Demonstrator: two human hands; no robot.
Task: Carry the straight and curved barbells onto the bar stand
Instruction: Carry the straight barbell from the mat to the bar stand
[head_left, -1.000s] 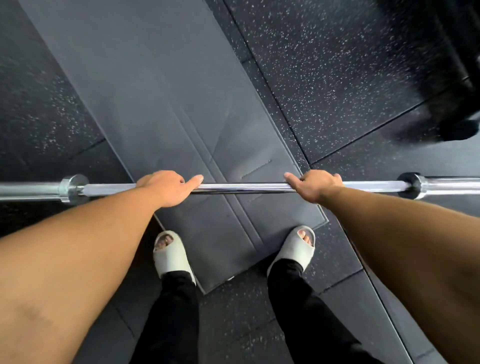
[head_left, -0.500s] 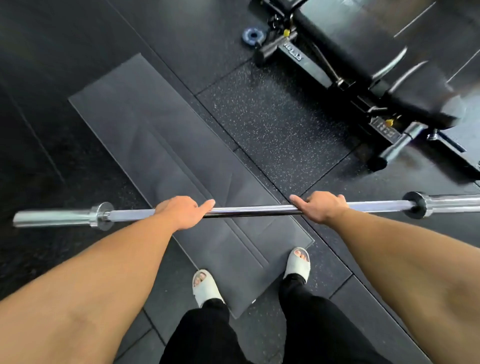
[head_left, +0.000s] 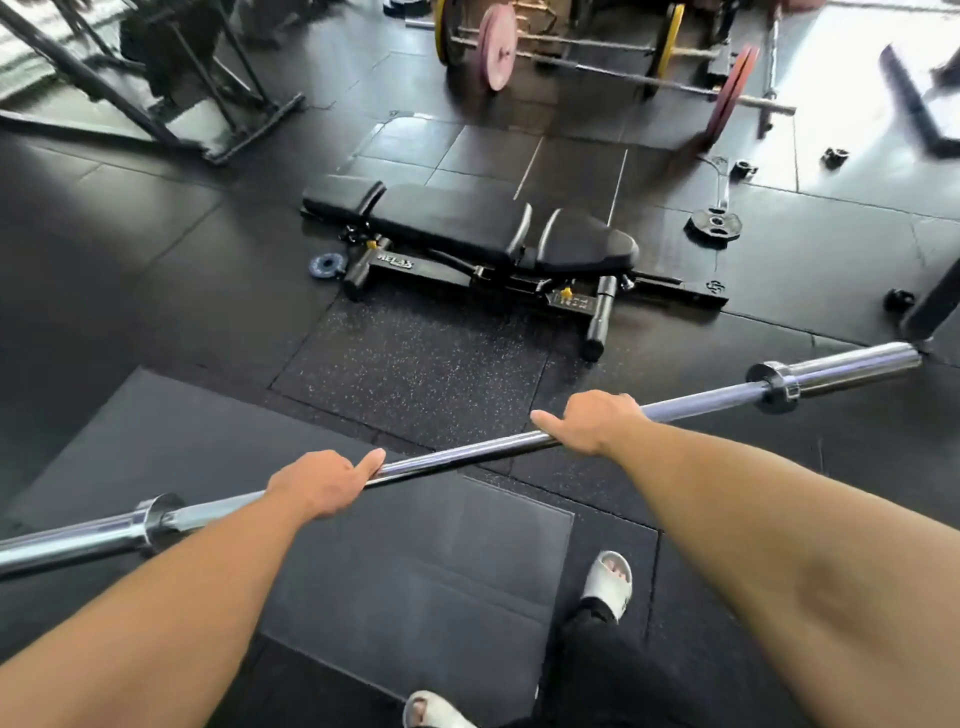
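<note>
A straight chrome barbell (head_left: 462, 454) with bare sleeves hangs in front of me above the floor, tilted so its right end is farther away. My left hand (head_left: 324, 480) grips the shaft overhand left of centre. My right hand (head_left: 597, 421) grips it overhand right of centre. Its left sleeve runs out of the frame at the left edge. No curved barbell and no bar stand can be made out for certain.
A black adjustable bench (head_left: 483, 234) lies across the floor just ahead. Loaded barbells with pink, yellow and red plates (head_left: 496, 47) sit at the back. A small black plate (head_left: 714, 226) and collars lie at right. A dark frame (head_left: 156, 88) stands back left. A grey mat (head_left: 363, 545) lies underfoot.
The view has lifted and turned, and the bench and the plates behind it have come into sight. The barbell, level before, now slants with its right end farther away. Both hands keep their grip.
</note>
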